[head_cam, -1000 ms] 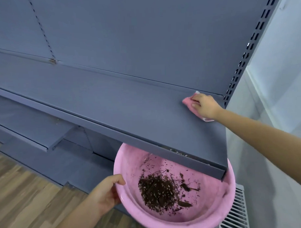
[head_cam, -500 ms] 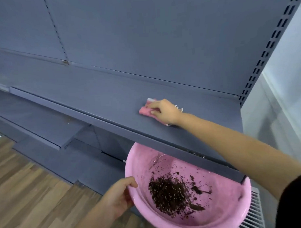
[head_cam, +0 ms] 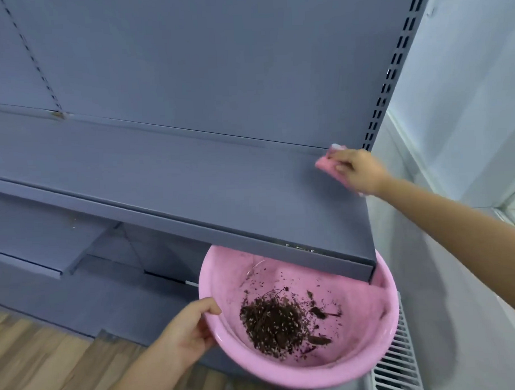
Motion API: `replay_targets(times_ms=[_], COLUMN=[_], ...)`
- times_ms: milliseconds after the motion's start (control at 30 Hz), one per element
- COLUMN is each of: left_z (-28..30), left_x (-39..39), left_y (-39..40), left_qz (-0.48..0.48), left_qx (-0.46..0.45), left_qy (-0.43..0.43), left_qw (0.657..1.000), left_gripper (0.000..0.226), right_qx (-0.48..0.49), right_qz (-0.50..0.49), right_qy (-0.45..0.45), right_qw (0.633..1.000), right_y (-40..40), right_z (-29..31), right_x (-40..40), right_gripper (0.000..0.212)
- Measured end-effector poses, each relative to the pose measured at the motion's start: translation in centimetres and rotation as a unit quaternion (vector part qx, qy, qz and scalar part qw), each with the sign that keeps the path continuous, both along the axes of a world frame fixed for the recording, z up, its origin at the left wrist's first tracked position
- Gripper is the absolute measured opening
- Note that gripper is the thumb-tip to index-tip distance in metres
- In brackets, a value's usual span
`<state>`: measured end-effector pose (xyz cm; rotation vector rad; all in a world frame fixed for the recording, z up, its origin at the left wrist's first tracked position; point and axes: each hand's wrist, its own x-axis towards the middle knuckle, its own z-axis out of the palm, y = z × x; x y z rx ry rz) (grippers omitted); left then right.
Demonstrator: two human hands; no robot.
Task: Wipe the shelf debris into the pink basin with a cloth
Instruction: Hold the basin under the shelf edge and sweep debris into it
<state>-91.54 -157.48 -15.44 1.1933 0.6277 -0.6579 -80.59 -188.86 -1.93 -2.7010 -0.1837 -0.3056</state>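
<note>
My right hand (head_cam: 359, 171) presses a pink cloth (head_cam: 325, 164) flat on the grey shelf (head_cam: 191, 182), at its far right back corner by the slotted upright. My left hand (head_cam: 191, 328) grips the left rim of the pink basin (head_cam: 368, 307), held just under the shelf's front lip at the right end. A pile of dark brown debris (head_cam: 274, 324) with pale specks lies in the basin's bottom. A few small crumbs (head_cam: 300, 247) sit on the shelf's front edge above the basin.
A grey back panel (head_cam: 216, 65) rises behind the shelf. Lower grey shelves (head_cam: 39, 237) step out at the left. Wooden floor (head_cam: 37, 363) lies below. A white wall (head_cam: 465, 85) and a white vent grille (head_cam: 399, 362) are at the right.
My right hand has swept the cloth from the middle of the shelf back to the far right corner. The basin stays under the shelf's right front edge in my left hand.
</note>
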Motion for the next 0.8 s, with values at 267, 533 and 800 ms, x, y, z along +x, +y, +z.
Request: replay_targets(times_ms=[267,533,800], left_z=[0.3,2.0,3.0], left_x=[-0.8,-1.7,-3.4], left_y=[-0.6,-0.2,2.5], left_qz=[0.007,-0.014,-0.042], left_qx=[-0.005,-0.032,-0.059], left_qy=[-0.004,-0.023,-0.036], left_qw=[1.0,0.999,0.997], left_gripper=[0.021,0.013,0.013], right_qx=[-0.009,-0.02,-0.046], right_qz=[-0.136,-0.128,-0.133], right_qy=[0.04,0.002,-0.004], right_qw=[0.99,0.992,0.99], right_y=[-0.9,3.4,8.6], right_z=[-4.5,-4.6,-4.7], right_x=[0.4,-8.5,-16.1], right_gripper=[0.033,0.03,0.021])
